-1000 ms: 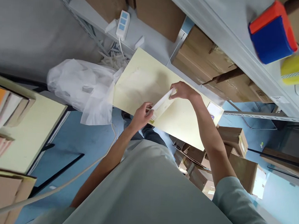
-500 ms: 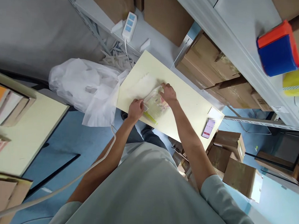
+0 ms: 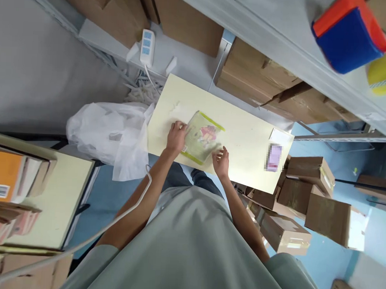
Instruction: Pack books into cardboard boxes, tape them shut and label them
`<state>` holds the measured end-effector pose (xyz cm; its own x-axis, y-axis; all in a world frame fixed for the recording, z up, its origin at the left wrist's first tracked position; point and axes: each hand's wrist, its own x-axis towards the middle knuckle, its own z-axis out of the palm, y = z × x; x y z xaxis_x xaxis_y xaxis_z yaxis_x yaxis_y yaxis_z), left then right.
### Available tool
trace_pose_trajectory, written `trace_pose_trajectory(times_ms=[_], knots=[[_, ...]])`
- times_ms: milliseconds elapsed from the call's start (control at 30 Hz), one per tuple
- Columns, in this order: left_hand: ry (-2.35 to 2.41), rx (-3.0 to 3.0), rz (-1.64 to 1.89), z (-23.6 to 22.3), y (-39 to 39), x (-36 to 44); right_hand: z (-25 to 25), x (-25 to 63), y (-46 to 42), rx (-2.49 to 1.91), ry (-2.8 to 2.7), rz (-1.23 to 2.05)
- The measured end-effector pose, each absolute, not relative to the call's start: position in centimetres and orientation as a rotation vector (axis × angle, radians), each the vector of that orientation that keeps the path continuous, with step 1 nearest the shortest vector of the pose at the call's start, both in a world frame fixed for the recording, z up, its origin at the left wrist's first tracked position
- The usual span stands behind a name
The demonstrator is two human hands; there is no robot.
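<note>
A flat, see-through plastic pouch (image 3: 198,138) with lime-green bands along two edges and a pink printed picture lies on the pale yellow tabletop (image 3: 245,138). At the pouch's left edge, my left hand (image 3: 176,138) has its fingers curled and closed on the plastic. My right hand (image 3: 221,163) is beside the lower right corner, fingers apart and slightly bent, with nothing held in it. A thin white sheet (image 3: 181,111) lies on the table behind my left hand.
A phone (image 3: 273,157) rests at the table's right end. White plastic bags (image 3: 109,136) bulge beside its left edge. A power strip (image 3: 147,47) and cardboard boxes (image 3: 248,74) sit on the shelf behind. More boxes (image 3: 297,193) stand on the floor at right.
The pouch has been turned and now lies flatter, with both green bands showing. My right hand has let go of its far edge and come back toward me. The camera view has shifted.
</note>
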<state>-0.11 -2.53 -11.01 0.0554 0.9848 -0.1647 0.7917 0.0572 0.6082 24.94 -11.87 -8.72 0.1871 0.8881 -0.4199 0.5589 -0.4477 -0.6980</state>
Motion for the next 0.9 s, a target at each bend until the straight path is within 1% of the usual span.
trace_pose_trajectory(times_ms=[133,233,433,567,667,767,900], knots=[[1.699,1.811,0.485,-11.0,-2.9,-0.6,-10.0,24.1,-13.3,-1.923,-1.066,1.3],[1.65,1.814,0.444,-10.8,-4.0,0.7,-10.3,24.7,-12.6,-1.877,-0.922,1.328],[1.505,1.916,0.283,-11.0,-7.0,7.6,-9.9,32.3,-12.2,-1.992,-0.736,1.208],[1.478,1.951,0.23,-10.8,-8.6,12.9,-8.9,38.1,-12.6,-2.044,-0.835,1.161],[1.502,1.929,0.202,-10.2,-9.2,15.5,-7.4,40.9,-12.5,-2.108,-0.98,1.085],[1.551,1.899,0.174,-9.5,-9.2,16.6,-5.3,41.8,-12.1,-2.122,-1.122,1.068],[1.569,1.875,0.191,-9.1,-8.8,16.4,-1.6,39.9,-11.3,-2.142,-1.294,0.977]])
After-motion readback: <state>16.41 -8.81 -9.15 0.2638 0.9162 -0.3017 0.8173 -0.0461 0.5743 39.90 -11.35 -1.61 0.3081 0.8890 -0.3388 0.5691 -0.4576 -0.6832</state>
